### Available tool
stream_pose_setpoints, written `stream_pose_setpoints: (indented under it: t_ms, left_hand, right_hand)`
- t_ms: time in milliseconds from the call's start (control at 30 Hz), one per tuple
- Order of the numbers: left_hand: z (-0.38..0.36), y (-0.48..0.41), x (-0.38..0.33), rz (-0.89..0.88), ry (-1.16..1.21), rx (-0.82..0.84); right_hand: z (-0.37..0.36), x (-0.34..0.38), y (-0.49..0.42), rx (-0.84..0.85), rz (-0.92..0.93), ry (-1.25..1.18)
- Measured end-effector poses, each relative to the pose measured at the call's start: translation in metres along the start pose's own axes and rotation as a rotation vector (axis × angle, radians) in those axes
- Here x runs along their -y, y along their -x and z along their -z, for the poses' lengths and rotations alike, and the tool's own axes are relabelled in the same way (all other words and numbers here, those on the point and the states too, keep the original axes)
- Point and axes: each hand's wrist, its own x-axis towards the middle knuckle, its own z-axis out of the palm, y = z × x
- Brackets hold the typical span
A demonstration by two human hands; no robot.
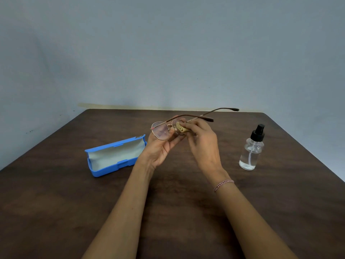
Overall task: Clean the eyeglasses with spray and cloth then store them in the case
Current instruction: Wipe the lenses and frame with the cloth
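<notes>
Both hands are closed: the left hand (162, 146) pinches the glasses (164, 130) by the frame above the table (56, 202), and the right hand (202, 141) presses a folded cloth (181, 127) onto the right lens. Pressing too hard could bend the thin frame or twist it loose. The open case (113, 156) lies to the left, the spray (252, 150) to the right.
</notes>
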Motion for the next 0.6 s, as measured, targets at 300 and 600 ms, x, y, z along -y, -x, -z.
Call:
stream_pose_setpoints:
  t_ms: [300, 600]
  left_hand:
    - [0.0000, -0.0006, 0.0025, 0.035, 0.017, 0.007]
    - [-0.0010, 0.0004, -0.0012, 0.027, 0.023, -0.008]
  right_hand:
    - [0.0003, 0.0020, 0.0011, -0.044, 0.097, -0.020]
    - [0.0035, -0.0035, -0.0015, 0.020, 0.079, -0.123]
